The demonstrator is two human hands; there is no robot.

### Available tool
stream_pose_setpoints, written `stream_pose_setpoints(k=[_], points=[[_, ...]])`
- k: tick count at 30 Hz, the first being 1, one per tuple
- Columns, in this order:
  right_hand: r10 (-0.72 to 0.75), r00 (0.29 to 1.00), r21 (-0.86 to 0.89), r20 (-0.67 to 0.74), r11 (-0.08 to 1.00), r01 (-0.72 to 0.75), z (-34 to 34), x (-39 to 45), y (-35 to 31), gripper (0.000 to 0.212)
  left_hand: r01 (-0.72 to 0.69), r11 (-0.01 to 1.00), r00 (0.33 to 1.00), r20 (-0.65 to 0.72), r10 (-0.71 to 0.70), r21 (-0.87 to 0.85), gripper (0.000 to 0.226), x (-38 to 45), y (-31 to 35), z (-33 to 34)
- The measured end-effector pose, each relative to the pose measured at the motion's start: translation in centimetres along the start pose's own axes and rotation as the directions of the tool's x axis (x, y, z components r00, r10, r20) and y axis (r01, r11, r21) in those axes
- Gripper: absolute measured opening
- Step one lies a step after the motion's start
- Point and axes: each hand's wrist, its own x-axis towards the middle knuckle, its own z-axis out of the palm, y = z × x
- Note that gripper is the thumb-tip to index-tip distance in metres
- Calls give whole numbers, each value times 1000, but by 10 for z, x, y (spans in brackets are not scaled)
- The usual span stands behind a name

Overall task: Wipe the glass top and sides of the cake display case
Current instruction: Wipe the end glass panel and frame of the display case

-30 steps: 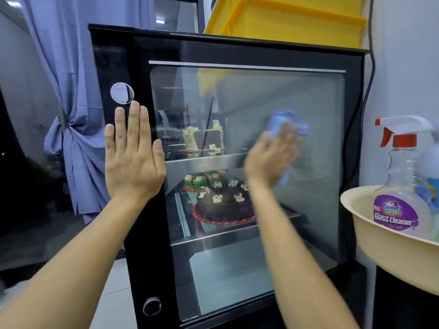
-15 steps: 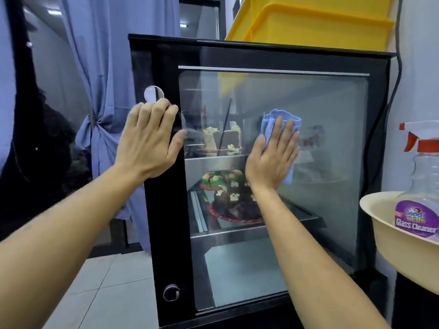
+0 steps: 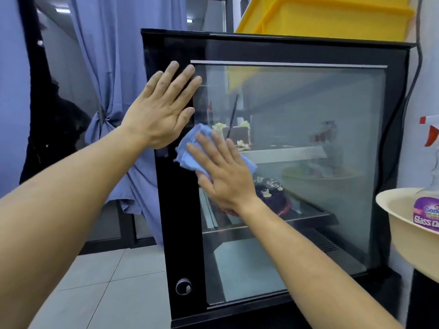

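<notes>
Display case [image 3: 308, 53]: black frame, smudged reflective glass.

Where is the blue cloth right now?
The blue cloth lies flat under the right hand on the display case glass, near its left edge, just below the left hand.

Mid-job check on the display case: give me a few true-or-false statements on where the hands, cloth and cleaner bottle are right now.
1. The right hand presses a blue cloth flat against the side glass. True.
2. The left hand grips the glass cleaner bottle. False: it rests flat on the case's black frame; the bottle stands in a cream basin.
3. The cloth sits near the glass's left edge. True.
4. The case's shelves are bare. False: a dark cake shows behind the glass.
</notes>
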Motion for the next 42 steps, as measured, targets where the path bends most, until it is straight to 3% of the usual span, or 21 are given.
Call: stream_pose_setpoints(k=[2, 4, 6, 8, 9, 14, 15, 17, 19, 21, 22, 23, 25, 27, 29, 32, 35, 38, 40, 42], points=[[311, 947, 43, -87, 950, -308, -3, 30, -11, 63, -4, 1000, 1000, -10, 4, -13, 65, 0, 1, -1], [338, 938, 41, -78, 941, -336, 7, 24, -42, 64, -10, 999, 1000, 7, 10, -35, 66, 0, 1, -3], [32, 999, 54, 26, 998, -34, 20, -14, -76, 62, -2, 997, 999, 48, 5, -73, 68, 0, 0, -7], [-333, 927, 20, 173, 942, 335, 29, -61, -92, 63, -3, 996, 997, 81, 10, -95, 71, 0, 1, -10], [-437, 871, 3, 226, 894, 448, 33, -77, -91, 64, -5, 995, 997, 82, 13, -96, 72, 0, 1, -11], [-747, 606, 115, 273, 651, 750, 21, -44, -31, 63, 17, 996, 995, 101, -8, -87, 73, 0, 0, -11], [-743, 624, 98, 242, 659, 746, 14, -25, -10, 62, 13, 996, 994, 106, -4, -86, 73, 1, 1, -10], [-566, 810, -4, 153, 819, 574, -2, 12, 32, 62, 15, 996, 995, 96, -6, -85, 73, 2, 1, -10], [-168, 986, -44, -2, 985, 168, -15, 29, 53, 62, 23, 995, 997, 82, -15, -95, 73, 0, 3, -8], [236, 963, 36, -127, 972, -233, -13, 24, 35, 63, 39, 994, 998, 62, -33, -98, 73, 0, 6, -6], [330, 935, 68, -134, 944, -323, -6, 9, 14, 64, 44, 993, 997, 62, -38, -106, 73, 0, 6, -6], [319, 943, 90, -98, 946, -311, 4, -15, -11, 65, 53, 992, 997, 68, -45, -111, 74, 0, 6, -6], [7, 999, 146, 52, 989, -14, 25, -85, -65, 64, 65, 992, 996, 71, -58, -104, 75, 0, 7, -5], [-369, 906, 127, 205, 928, 350, 38, -158, -97, 62, 67, 994, 996, 65, -61, -92, 78, -1, 9, -2], [-500, 820, 111, 278, 865, 489, 39, -189, -101, 60, 69, 995, 996, 58, -64, -78, 80, -2, 11, 1], [-586, 778, 114, 229, 809, 576, 34, -149, -73, 58, 87, 993, 994, 71, -81, -77, 80, -2, 12, 2], [-442, 886, 25, 142, 896, 443, 15, -67, -15, 59, 92, 993, 994, 62, -87, -80, 80, -2, 12, 3], [-112, 994, -44, -10, 993, 111, -8, -6, 38, 61, 100, 990, 994, 58, -94, -98, 78, -3, 12, 2], [172, 981, -32, -88, 984, -176, -11, 5, 36, 60, 105, 988, 994, 40, -101, -110, 77, -3, 14, 3], [351, 932, 23, -94, 936, -351, -1, -11, -1, 59, 117, 986, 993, 33, -113, -123, 75, -3, 16, 4]])
